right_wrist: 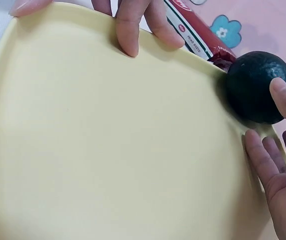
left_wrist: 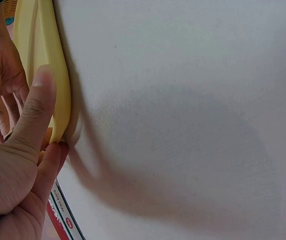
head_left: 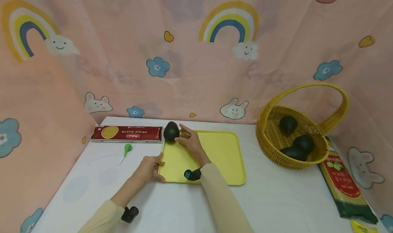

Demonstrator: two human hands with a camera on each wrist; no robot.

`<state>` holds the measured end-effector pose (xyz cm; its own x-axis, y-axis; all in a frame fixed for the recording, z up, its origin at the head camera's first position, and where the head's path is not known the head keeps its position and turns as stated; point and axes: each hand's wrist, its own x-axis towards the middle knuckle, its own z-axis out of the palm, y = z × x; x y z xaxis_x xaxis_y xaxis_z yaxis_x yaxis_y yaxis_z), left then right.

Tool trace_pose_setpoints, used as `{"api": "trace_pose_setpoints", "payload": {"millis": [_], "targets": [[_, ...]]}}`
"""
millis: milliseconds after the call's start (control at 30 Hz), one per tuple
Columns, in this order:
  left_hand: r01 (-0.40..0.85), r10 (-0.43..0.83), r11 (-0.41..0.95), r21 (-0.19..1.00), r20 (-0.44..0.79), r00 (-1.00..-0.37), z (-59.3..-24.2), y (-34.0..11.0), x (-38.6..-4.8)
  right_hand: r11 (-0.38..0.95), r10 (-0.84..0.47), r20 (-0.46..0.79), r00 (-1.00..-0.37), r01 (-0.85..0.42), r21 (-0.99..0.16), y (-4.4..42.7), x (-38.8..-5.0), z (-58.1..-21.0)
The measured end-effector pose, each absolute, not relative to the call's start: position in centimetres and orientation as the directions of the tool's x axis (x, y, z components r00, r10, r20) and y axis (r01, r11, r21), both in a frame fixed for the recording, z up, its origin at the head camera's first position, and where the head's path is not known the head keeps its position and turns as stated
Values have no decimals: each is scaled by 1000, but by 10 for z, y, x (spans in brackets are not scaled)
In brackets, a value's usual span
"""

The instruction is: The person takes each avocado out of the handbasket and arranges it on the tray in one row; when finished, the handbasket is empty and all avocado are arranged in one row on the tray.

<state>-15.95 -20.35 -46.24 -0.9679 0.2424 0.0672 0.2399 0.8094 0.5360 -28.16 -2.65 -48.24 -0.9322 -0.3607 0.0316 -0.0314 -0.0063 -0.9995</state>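
Left hand [head_left: 150, 168] is pinching the yellow tray [head_left: 215, 158] at eight o'clock; right hand [head_left: 192, 143], fingers extended, is touching the avocado [head_left: 170, 132], which is sitting at the tray's ten-o'clock corner.

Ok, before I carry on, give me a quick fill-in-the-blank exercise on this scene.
1. The tray gripped by the left hand is ____ in colour.
2. The thumb of the right hand is at the dark fruit by the tray's far ____ corner, seen in the head view.
3. The basket holds ____ dark fruits.
4. The lollipop has a ____ head.

Missing words: yellow; left; three; green.
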Motion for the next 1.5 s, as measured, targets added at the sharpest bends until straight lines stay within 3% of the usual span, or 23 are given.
{"api": "trace_pose_setpoints", "payload": {"millis": [433, 833, 1067, 1233, 1367, 1500], "targets": [[230, 233, 808, 542, 66, -970, -464, -206, -150, 15, -378, -99, -921, 101, -995, 32, -253, -461], [189, 199, 774, 605, 51, -979, -462, -206, -152, 105, -281, -36, -959, 6, -994, 145, -224, -422], [218, 216, 779, 588, 75, -974, -460, -206, -154, 187, -206, 113, -972, -153, -970, 227, -207, -397], [160, 179, 791, 591, 26, -984, -456, -204, -154, 196, -197, 190, -962, -229, -953, 289, -201, -395], [153, 179, 791, 593, 15, -984, -455, -204, -155, 376, -137, 118, -983, -162, -912, 336, -204, -396], [137, 171, 800, 584, -3, -985, -453, -207, -155, 620, -71, -28, -997, -22, -785, 364, -221, -392]]}}
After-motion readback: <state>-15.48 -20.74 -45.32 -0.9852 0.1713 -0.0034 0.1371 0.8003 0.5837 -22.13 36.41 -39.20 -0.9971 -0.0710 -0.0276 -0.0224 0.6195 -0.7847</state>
